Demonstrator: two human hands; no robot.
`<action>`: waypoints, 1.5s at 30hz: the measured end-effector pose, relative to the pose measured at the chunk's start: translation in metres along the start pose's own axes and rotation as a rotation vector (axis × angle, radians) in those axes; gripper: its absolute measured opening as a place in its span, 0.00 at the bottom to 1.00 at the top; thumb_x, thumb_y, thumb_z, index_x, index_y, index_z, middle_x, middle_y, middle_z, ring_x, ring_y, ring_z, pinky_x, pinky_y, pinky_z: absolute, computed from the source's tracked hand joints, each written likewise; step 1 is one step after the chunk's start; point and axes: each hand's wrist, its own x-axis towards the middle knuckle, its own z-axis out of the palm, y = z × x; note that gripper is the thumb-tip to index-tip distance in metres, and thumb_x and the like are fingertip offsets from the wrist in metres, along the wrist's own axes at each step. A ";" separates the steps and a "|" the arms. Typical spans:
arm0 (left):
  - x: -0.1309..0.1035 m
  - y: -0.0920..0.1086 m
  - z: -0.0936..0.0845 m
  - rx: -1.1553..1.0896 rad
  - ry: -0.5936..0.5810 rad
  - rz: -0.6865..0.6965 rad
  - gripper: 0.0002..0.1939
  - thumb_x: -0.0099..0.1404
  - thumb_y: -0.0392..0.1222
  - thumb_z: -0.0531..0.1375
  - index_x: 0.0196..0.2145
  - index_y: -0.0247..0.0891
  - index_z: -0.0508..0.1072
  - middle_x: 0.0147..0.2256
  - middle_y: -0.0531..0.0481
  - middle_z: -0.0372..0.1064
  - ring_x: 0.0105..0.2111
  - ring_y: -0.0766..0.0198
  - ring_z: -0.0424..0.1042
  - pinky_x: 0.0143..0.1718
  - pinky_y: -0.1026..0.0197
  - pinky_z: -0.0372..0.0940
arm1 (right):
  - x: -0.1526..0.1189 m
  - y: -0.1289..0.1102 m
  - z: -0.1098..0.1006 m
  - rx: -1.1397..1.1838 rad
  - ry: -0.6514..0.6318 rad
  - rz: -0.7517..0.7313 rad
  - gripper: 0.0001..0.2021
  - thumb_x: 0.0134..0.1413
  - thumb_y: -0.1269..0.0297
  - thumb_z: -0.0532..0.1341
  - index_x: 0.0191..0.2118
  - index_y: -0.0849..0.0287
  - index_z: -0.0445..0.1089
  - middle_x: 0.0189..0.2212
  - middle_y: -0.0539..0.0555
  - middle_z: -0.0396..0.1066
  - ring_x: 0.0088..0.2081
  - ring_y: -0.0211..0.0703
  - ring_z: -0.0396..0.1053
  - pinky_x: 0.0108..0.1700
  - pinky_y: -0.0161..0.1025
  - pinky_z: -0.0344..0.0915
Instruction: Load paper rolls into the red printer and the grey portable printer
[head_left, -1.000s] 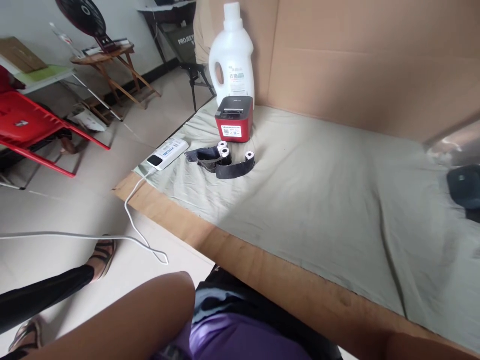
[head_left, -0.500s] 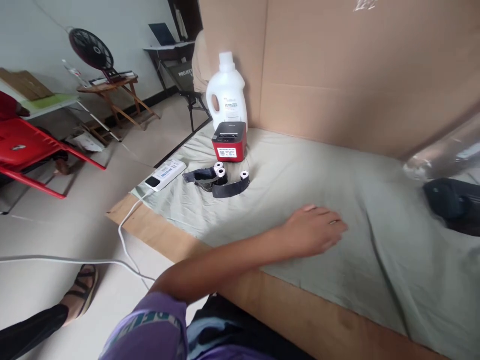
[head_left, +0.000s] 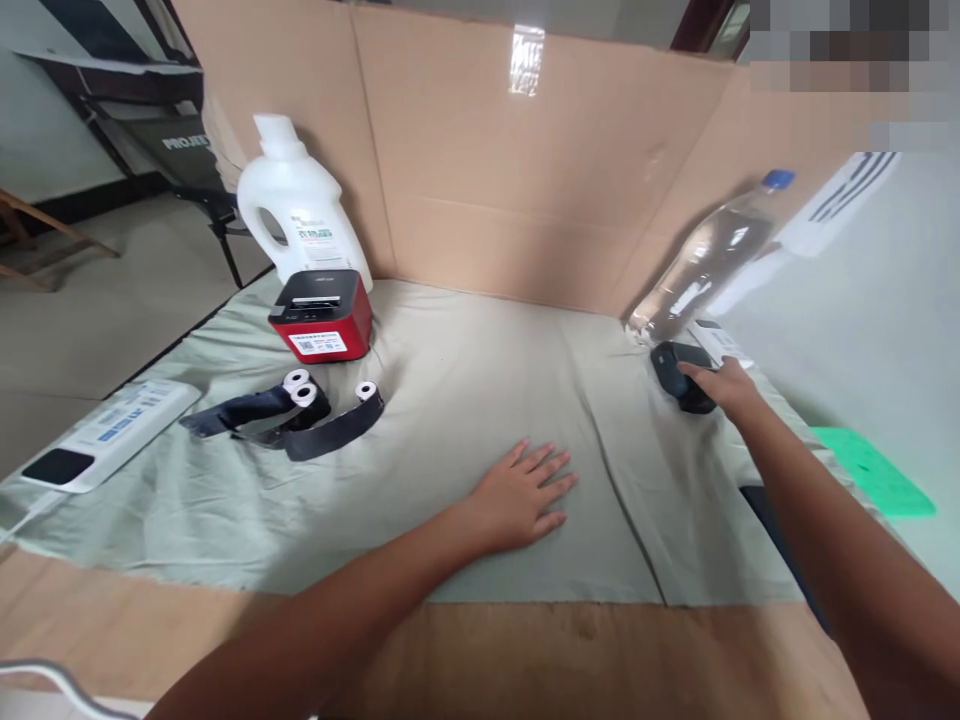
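Observation:
My left hand [head_left: 517, 495] lies palm down on the grey-green cloth [head_left: 480, 380], fingers spread and holding nothing. My right hand [head_left: 727, 388] grips a small black device [head_left: 686, 375] at the right side of the table; one digit lies over its near side and the other fingers are mostly hidden. Left of my left hand, several small white paper rolls [head_left: 303, 393] stand among curved black strips [head_left: 334, 435]. Behind them is a red and black receipt printer [head_left: 322, 315].
A white jug [head_left: 300, 205] stands behind the printer. A power bank [head_left: 112, 435] with a cable lies at left. A clear bottle [head_left: 709, 260] leans against the cardboard wall [head_left: 487, 160]. A dark flat object [head_left: 780, 550] lies under my right forearm, and a green stool [head_left: 874, 470] is beyond the edge.
The view has swung right, bringing my right hand on the black device into sight. My left hand's fingers, loosely curled before, are now spread flat on the cloth.

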 end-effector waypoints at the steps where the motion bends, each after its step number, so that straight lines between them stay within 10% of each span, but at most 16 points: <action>1: 0.000 0.000 0.000 -0.002 -0.002 -0.001 0.30 0.74 0.56 0.42 0.68 0.42 0.54 0.70 0.46 0.44 0.70 0.54 0.42 0.68 0.44 0.37 | 0.004 -0.007 0.003 0.047 -0.054 0.011 0.42 0.58 0.41 0.58 0.63 0.77 0.56 0.48 0.75 0.67 0.50 0.51 0.67 0.40 0.42 0.57; 10: 0.000 0.003 -0.002 -0.006 -0.003 -0.018 0.30 0.74 0.56 0.42 0.68 0.42 0.54 0.70 0.46 0.44 0.70 0.54 0.42 0.68 0.43 0.37 | -0.003 -0.034 0.008 0.108 -0.075 0.062 0.51 0.50 0.41 0.64 0.69 0.67 0.43 0.58 0.82 0.52 0.60 0.70 0.57 0.45 0.50 0.55; 20: 0.000 0.007 0.004 0.044 0.053 -0.026 0.28 0.74 0.53 0.44 0.66 0.39 0.58 0.68 0.44 0.48 0.68 0.50 0.47 0.67 0.42 0.43 | -0.185 -0.164 -0.015 0.101 -0.129 -0.441 0.56 0.46 0.41 0.65 0.72 0.59 0.34 0.53 0.73 0.60 0.50 0.70 0.69 0.48 0.55 0.63; 27: 0.000 0.007 0.007 0.118 0.063 -0.012 0.25 0.74 0.54 0.46 0.59 0.38 0.68 0.61 0.42 0.63 0.62 0.52 0.60 0.64 0.43 0.50 | -0.231 -0.219 0.006 0.077 -0.153 -0.410 0.54 0.50 0.43 0.63 0.72 0.60 0.32 0.52 0.73 0.59 0.49 0.65 0.69 0.48 0.52 0.63; 34: -0.004 0.003 -0.001 0.041 0.163 0.077 0.22 0.71 0.50 0.52 0.55 0.36 0.70 0.60 0.41 0.65 0.59 0.52 0.64 0.60 0.47 0.57 | -0.215 -0.206 0.006 0.213 -0.284 -0.394 0.56 0.50 0.29 0.55 0.72 0.58 0.31 0.61 0.77 0.50 0.54 0.70 0.66 0.53 0.59 0.60; 38: -0.014 0.002 -0.027 -0.101 0.239 0.061 0.11 0.67 0.43 0.54 0.37 0.40 0.76 0.38 0.47 0.77 0.38 0.59 0.75 0.42 0.58 0.66 | -0.186 -0.178 0.019 0.456 -0.203 -0.451 0.45 0.59 0.35 0.48 0.71 0.62 0.41 0.61 0.73 0.56 0.58 0.65 0.64 0.57 0.56 0.59; 45: -0.005 -0.083 -0.083 -0.760 0.656 -0.730 0.07 0.66 0.38 0.53 0.34 0.38 0.71 0.29 0.52 0.72 0.27 0.68 0.69 0.31 0.67 0.61 | -0.173 -0.156 0.078 0.823 -0.076 -0.505 0.31 0.64 0.48 0.44 0.62 0.64 0.63 0.49 0.64 0.73 0.49 0.54 0.71 0.53 0.47 0.65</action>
